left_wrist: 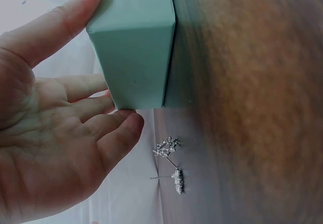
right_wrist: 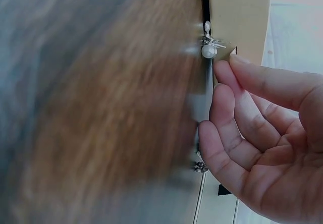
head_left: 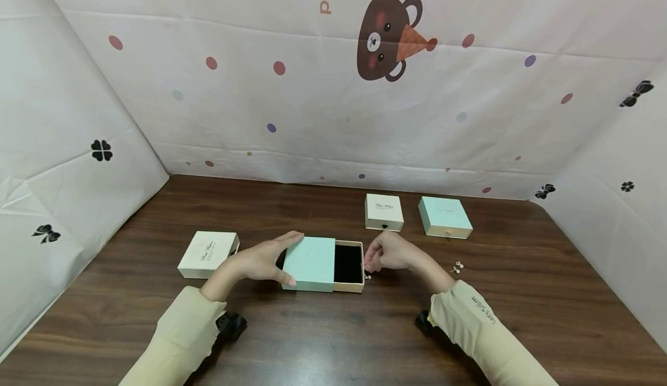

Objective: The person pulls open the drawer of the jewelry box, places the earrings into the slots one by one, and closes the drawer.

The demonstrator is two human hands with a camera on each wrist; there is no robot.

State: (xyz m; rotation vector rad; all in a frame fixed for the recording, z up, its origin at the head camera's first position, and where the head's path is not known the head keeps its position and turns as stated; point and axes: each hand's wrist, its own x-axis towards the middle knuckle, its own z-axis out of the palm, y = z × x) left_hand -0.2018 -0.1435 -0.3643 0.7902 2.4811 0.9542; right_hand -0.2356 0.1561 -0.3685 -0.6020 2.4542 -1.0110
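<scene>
A mint-green drawer box (head_left: 309, 264) lies on the table with its drawer (head_left: 348, 265) partly out to the right, black padding inside. My left hand (head_left: 263, 258) holds the mint sleeve from its left end, thumb on the near side and fingers toward the far side. At the drawer's front, my right hand (head_left: 388, 253) pinches what looks like its small pull tab between thumb and forefinger. Pearl earrings (right_wrist: 209, 50) lie just before the drawer front. Beside the left fingers, the left wrist view has a pair of sparkling silver stud earrings (left_wrist: 166, 147).
A white box (head_left: 208, 254) stands left of the left hand. Behind the right hand are a smaller white box (head_left: 384, 211) and another mint box (head_left: 445, 217). More earrings (head_left: 457, 267) lie right of the right wrist. Printed white cloth (head_left: 312, 114) walls the table's back and sides.
</scene>
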